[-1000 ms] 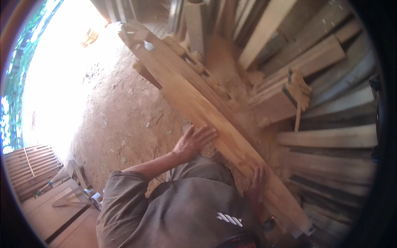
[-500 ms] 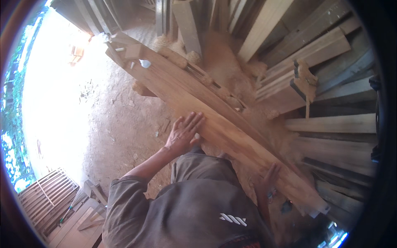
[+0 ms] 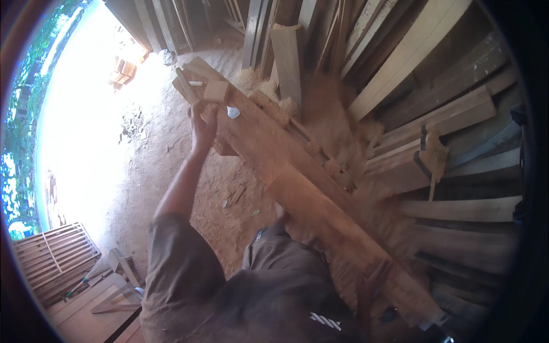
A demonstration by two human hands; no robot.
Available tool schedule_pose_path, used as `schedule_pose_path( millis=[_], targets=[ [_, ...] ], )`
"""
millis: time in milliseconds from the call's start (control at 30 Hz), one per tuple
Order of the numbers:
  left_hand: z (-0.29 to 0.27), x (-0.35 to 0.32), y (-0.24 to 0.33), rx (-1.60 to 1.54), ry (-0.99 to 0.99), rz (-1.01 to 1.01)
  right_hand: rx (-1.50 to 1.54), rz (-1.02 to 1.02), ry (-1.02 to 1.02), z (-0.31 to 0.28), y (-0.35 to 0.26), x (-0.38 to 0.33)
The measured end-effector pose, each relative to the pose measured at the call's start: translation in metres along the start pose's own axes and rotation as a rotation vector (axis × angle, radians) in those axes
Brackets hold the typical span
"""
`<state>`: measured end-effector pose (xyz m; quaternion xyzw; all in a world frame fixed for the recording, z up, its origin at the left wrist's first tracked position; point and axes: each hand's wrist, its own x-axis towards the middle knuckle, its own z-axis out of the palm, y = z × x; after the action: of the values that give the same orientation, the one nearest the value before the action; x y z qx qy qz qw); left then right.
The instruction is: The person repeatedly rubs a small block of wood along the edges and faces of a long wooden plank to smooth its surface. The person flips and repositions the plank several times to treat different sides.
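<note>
A long wooden plank [image 3: 337, 223] lies along a sawdust-covered wooden bench [image 3: 257, 137] that runs slantwise in front of me. My left hand [image 3: 204, 123] reaches to the bench's far end, beside a small wood block [image 3: 217, 91] and an upright flat stick [image 3: 186, 86]. Its fingers are curled, and whatever they hold is hidden. Near the plank's closer end, my right hand [image 3: 374, 275] grips its edge with fingers over the top; this hand is dim and blurred. On the bench beside the block is a white lump [image 3: 233, 112].
Sawdust and shavings [image 3: 331, 114] cover the ground beyond the bench. Stacked timbers [image 3: 434, 123] fill the right side and a thick beam [image 3: 287, 63] stands at the back. A wooden bracket-like piece [image 3: 433, 157] hangs by the stack. Lower left are a slatted frame [image 3: 57, 257] and boards.
My left hand has left the plank's surface and stretched forward to the bench's far end. My right hand stays at the plank's near part. The view has shifted.
</note>
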<state>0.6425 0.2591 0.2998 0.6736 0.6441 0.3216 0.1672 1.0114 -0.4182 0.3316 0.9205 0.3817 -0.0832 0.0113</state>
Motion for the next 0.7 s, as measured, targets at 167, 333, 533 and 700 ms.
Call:
schedule_pose_path(
  millis=[167, 333, 533, 700],
  targets=[
    [0.035, 0.102, -0.003, 0.205, -0.235, -0.086, -0.016, 0.028, -0.064, 0.0, 0.009, -0.004],
    [0.06, 0.123, 0.004, 0.405, -0.477, -0.069, -0.023, -0.148, 0.186, 0.006, 0.022, -0.001],
    [0.029, 0.101, 0.018, 0.091, -0.218, 0.078, -0.34, -0.321, -0.043, 0.003, 0.024, 0.018],
    [-0.032, 0.041, 0.046, -0.032, 0.065, 0.291, -0.121, -0.251, -0.155, -0.04, 0.005, 0.054]
  ],
)
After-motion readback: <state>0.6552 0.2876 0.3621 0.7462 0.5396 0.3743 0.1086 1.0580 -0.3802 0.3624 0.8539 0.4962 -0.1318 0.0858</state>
